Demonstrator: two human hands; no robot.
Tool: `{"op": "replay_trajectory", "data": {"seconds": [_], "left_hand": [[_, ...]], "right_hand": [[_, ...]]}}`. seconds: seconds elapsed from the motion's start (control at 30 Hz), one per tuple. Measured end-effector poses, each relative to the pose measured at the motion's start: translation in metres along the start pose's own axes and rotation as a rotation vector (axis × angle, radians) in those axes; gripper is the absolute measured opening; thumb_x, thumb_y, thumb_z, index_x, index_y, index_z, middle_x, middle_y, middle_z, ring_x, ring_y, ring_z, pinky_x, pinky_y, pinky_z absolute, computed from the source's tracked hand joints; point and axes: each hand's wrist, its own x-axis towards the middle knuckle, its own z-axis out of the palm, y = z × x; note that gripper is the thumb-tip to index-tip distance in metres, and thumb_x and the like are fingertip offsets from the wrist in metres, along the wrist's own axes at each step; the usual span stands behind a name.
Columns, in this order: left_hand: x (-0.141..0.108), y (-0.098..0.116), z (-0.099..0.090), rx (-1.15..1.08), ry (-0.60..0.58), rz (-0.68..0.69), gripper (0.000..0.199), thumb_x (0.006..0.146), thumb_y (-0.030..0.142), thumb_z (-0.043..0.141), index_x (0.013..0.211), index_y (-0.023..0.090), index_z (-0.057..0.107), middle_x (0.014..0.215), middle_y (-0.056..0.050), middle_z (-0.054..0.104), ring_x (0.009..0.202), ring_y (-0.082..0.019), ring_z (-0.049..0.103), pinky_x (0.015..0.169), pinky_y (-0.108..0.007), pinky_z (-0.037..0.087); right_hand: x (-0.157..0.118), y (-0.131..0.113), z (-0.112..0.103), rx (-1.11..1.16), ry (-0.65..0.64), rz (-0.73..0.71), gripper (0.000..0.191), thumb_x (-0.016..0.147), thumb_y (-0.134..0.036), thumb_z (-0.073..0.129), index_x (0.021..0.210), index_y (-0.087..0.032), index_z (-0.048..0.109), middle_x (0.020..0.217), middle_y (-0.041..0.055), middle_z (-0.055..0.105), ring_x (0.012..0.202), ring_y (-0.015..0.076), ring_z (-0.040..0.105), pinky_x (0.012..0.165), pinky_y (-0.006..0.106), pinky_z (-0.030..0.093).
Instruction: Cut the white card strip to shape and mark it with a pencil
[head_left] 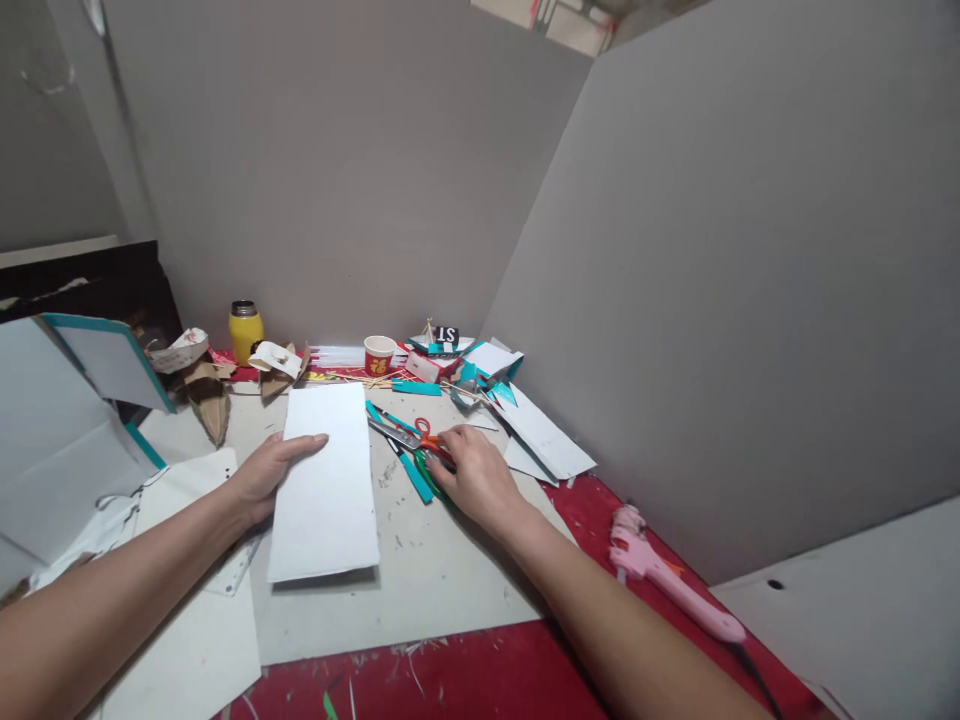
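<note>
A white rectangular board [326,500] is held along its left edge by my left hand [268,475], thumb on top and fingers beneath. To its right, my right hand [476,475] rests over the handles of scissors [405,436], its fingers curled around them. The metal blades point left toward the white board. Orange-red and green handles show beside the fingers. Teal-edged strips [417,478] lie under and around the scissors on a grey board [450,590].
A pink glue gun [675,585] lies on the red table surface [405,690] at the right. Along the back stand a yellow bottle [246,333] and a paper cup [379,355]. Folded white and teal cardboard [52,430] is at the left; card pieces [544,432] lie back right.
</note>
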Motion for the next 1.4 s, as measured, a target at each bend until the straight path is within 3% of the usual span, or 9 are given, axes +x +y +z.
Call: {"op": "replay_trajectory", "data": {"seconds": [0.13,0.3,0.43,0.6,0.8,1.03,1.23,1.4], "left_hand": [[0.002,-0.001,-0.001,0.017,0.013,0.028,0.006,0.078,0.012,0.069,0.081,0.008,0.072,0.064,-0.011,0.077,0.052,-0.022,0.072,0.051,-0.030,0.060],[0.000,-0.004,0.001,0.034,0.009,0.062,0.006,0.077,0.013,0.071,0.080,0.009,0.072,0.065,-0.010,0.077,0.052,-0.022,0.072,0.050,-0.030,0.060],[-0.003,-0.007,0.004,0.034,-0.019,0.102,0.013,0.075,0.014,0.073,0.087,0.009,0.073,0.074,-0.012,0.079,0.059,-0.022,0.073,0.056,-0.030,0.061],[-0.001,-0.010,0.004,0.021,-0.045,0.140,0.020,0.074,0.015,0.074,0.093,0.010,0.072,0.083,-0.013,0.080,0.067,-0.023,0.074,0.064,-0.031,0.062],[-0.004,-0.008,0.005,0.008,-0.060,0.155,0.025,0.072,0.016,0.076,0.096,0.010,0.071,0.086,-0.013,0.080,0.069,-0.024,0.075,0.066,-0.032,0.061],[-0.011,0.002,0.013,-0.020,-0.074,0.193,0.027,0.068,0.013,0.077,0.095,0.010,0.072,0.085,-0.012,0.080,0.069,-0.022,0.074,0.066,-0.030,0.060],[-0.020,0.013,0.018,-0.037,-0.083,0.233,0.029,0.068,0.012,0.076,0.096,0.011,0.071,0.087,-0.011,0.080,0.070,-0.022,0.074,0.067,-0.030,0.059],[-0.029,0.015,0.024,-0.027,-0.083,0.243,0.029,0.066,0.014,0.078,0.094,0.011,0.071,0.085,-0.013,0.080,0.065,-0.024,0.074,0.064,-0.031,0.060]], "right_hand": [[-0.005,-0.013,0.000,-0.003,-0.013,-0.071,0.027,0.089,-0.043,0.058,0.094,-0.017,0.063,0.097,0.0113,0.067,0.092,0.0263,0.061,0.077,0.033,0.043],[-0.009,-0.020,0.003,-0.001,-0.078,-0.103,0.011,0.082,-0.025,0.063,0.089,-0.017,0.060,0.094,0.0109,0.070,0.083,0.0251,0.064,0.068,0.030,0.041],[-0.009,-0.016,0.002,0.009,-0.086,-0.117,0.007,0.084,-0.024,0.061,0.087,-0.018,0.061,0.095,0.0094,0.070,0.085,0.0234,0.064,0.069,0.029,0.040],[0.000,-0.005,-0.001,0.014,-0.026,-0.026,0.022,0.097,-0.029,0.044,0.100,-0.017,0.062,0.103,0.0110,0.068,0.096,0.0224,0.061,0.076,0.028,0.040],[0.006,0.013,-0.003,0.016,-0.138,0.015,0.020,0.084,-0.023,0.060,0.100,-0.014,0.067,0.096,0.0117,0.069,0.087,0.0244,0.063,0.069,0.030,0.041],[0.006,0.016,0.000,0.028,-0.200,0.034,0.024,0.090,-0.034,0.063,0.105,-0.015,0.063,0.104,0.0066,0.065,0.094,0.0218,0.062,0.083,0.040,0.049],[0.007,0.018,0.000,0.191,-0.092,0.128,0.018,0.083,-0.030,0.068,0.091,-0.015,0.061,0.092,0.0052,0.065,0.085,0.0218,0.061,0.077,0.038,0.048],[0.010,0.008,-0.007,0.567,0.074,0.165,0.017,0.075,-0.028,0.062,0.085,-0.019,0.052,0.082,0.0050,0.067,0.074,0.0216,0.062,0.065,0.031,0.046]]}}
